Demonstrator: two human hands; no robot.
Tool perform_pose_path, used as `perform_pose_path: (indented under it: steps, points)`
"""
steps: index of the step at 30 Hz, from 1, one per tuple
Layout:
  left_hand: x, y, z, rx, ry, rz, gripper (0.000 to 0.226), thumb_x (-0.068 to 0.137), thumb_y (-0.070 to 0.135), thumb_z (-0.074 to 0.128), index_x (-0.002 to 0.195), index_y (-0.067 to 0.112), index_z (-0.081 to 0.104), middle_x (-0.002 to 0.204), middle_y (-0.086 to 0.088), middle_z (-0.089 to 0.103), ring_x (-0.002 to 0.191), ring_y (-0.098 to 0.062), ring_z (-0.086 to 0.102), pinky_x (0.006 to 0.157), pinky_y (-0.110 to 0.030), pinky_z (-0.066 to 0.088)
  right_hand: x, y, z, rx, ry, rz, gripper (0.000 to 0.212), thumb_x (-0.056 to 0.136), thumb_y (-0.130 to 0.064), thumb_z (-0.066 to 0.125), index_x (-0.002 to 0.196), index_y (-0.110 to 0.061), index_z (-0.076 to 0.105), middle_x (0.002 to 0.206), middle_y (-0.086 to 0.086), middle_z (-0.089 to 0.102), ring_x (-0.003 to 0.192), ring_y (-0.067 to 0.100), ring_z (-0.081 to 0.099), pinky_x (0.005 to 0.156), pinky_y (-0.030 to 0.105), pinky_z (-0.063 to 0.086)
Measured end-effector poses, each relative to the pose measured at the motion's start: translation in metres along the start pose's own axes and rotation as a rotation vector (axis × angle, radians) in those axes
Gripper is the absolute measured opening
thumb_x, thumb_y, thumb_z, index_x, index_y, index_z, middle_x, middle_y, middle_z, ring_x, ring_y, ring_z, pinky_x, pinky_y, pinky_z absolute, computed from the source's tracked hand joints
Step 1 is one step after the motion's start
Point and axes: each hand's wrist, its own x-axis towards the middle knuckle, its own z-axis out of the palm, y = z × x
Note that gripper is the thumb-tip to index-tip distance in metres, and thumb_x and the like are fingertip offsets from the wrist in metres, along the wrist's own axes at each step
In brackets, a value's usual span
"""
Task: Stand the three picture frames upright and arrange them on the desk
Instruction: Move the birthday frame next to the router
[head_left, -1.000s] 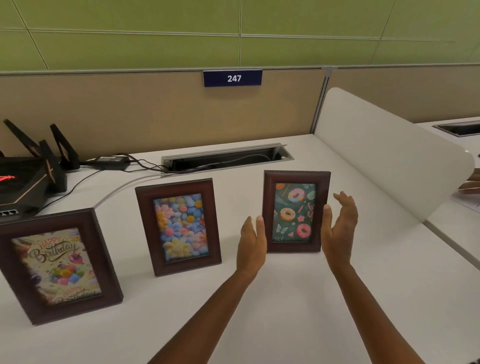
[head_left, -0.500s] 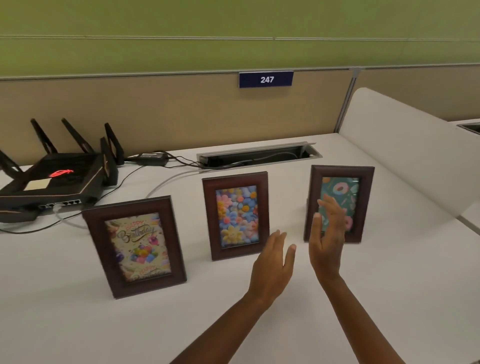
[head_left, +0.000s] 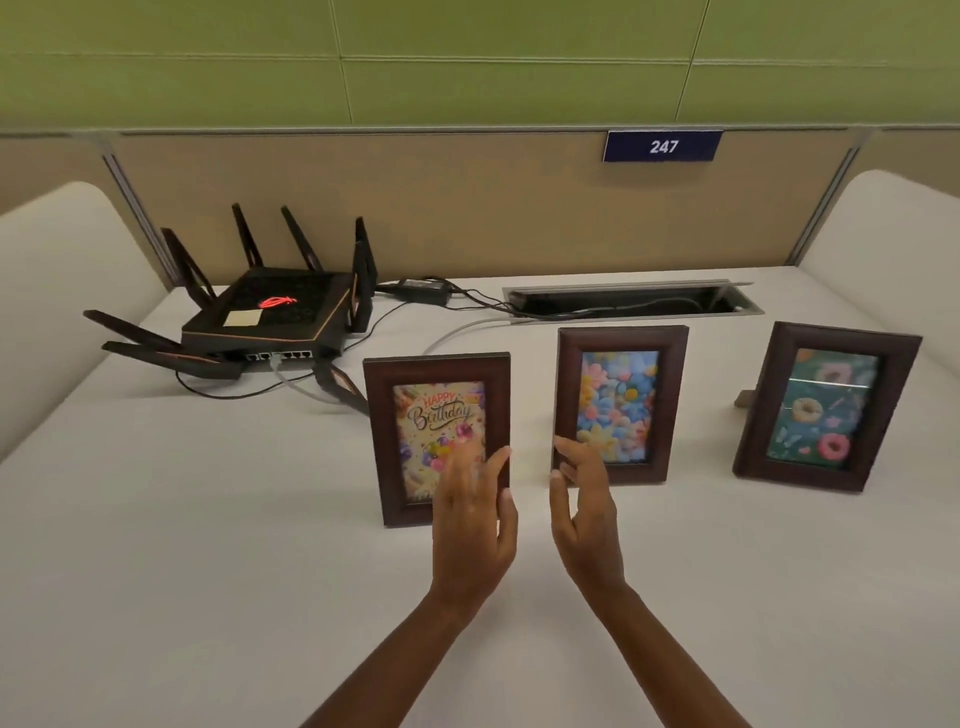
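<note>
Three dark wooden picture frames stand upright in a row on the white desk (head_left: 208, 545). The birthday frame (head_left: 415, 410) is on the left, the flower frame (head_left: 621, 400) in the middle, the donut frame (head_left: 826, 405) on the right. My left hand (head_left: 475, 519) is open in front of the birthday frame's lower right corner and covers it. My right hand (head_left: 584, 509) is open, fingers apart, in front of the flower frame's lower left corner. Neither hand grips a frame.
A black router (head_left: 270, 312) with several antennas sits at the back left, its cables running to a power brick (head_left: 423, 291) and an open cable slot (head_left: 631, 304). White side dividers (head_left: 67, 280) flank the desk; a beige partition with a "247" label (head_left: 662, 146) stands behind.
Both hands have left the donut frame and moved left, now between the birthday and flower frames. The view has swung left, bringing the whole router into sight.
</note>
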Motion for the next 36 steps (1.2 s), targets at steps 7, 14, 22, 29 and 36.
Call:
perform_pose_path:
  steps: [7,14,22,29,36]
  points:
    - [0.0,-0.059,-0.029,-0.162,0.106,-0.403,0.052,0.089,0.013,0.049,0.136,0.0,0.03,0.143,-0.025,0.032,0.13,-0.035,0.04,0.095,-0.043,0.046,-0.01,0.005,0.043,0.179,-0.264,0.375,0.049,0.09,-0.02,0.052,0.135,-0.012,0.034,0.134,0.002,0.046,0.121,0.015,0.045,0.098,0.024,0.039]
    - [0.011,-0.098,-0.038,-0.601,-0.25,-0.74,0.041,0.097,0.027,0.038,0.132,0.006,0.039,0.132,-0.016,0.053,0.121,-0.028,0.052,0.093,-0.035,0.049,0.012,0.009,0.051,0.404,-0.346,0.581,0.014,0.084,-0.02,0.061,0.097,-0.021,0.056,0.106,0.007,0.065,0.088,0.009,0.064,0.062,0.009,0.052]
    - [0.031,-0.11,-0.044,-0.776,-0.39,-0.744,0.038,0.096,0.022,0.043,0.131,0.01,0.043,0.115,0.0,0.055,0.101,-0.013,0.054,0.068,-0.008,0.053,0.045,0.004,0.056,0.669,-0.518,0.736,0.023,0.08,-0.005,0.06,0.097,-0.02,0.06,0.098,0.0,0.068,0.091,0.016,0.066,0.068,0.023,0.059]
    - [0.039,-0.13,-0.059,-0.812,-0.356,-0.747,0.038,0.096,0.023,0.041,0.133,0.012,0.042,0.122,-0.004,0.056,0.107,-0.017,0.054,0.091,-0.034,0.049,0.059,-0.014,0.076,0.677,-0.575,0.72,0.031,0.078,0.009,0.054,0.096,-0.016,0.059,0.098,0.004,0.067,0.089,0.019,0.066,0.069,0.026,0.057]
    - [0.044,-0.17,-0.081,-0.898,-0.199,-0.747,0.024,0.096,0.024,0.04,0.117,0.019,0.05,0.108,0.001,0.061,0.09,-0.005,0.062,0.071,-0.017,0.056,0.07,-0.045,0.121,0.645,-0.62,0.628,0.033,0.078,0.008,0.053,0.096,-0.019,0.057,0.098,0.004,0.065,0.089,0.021,0.065,0.074,0.032,0.056]
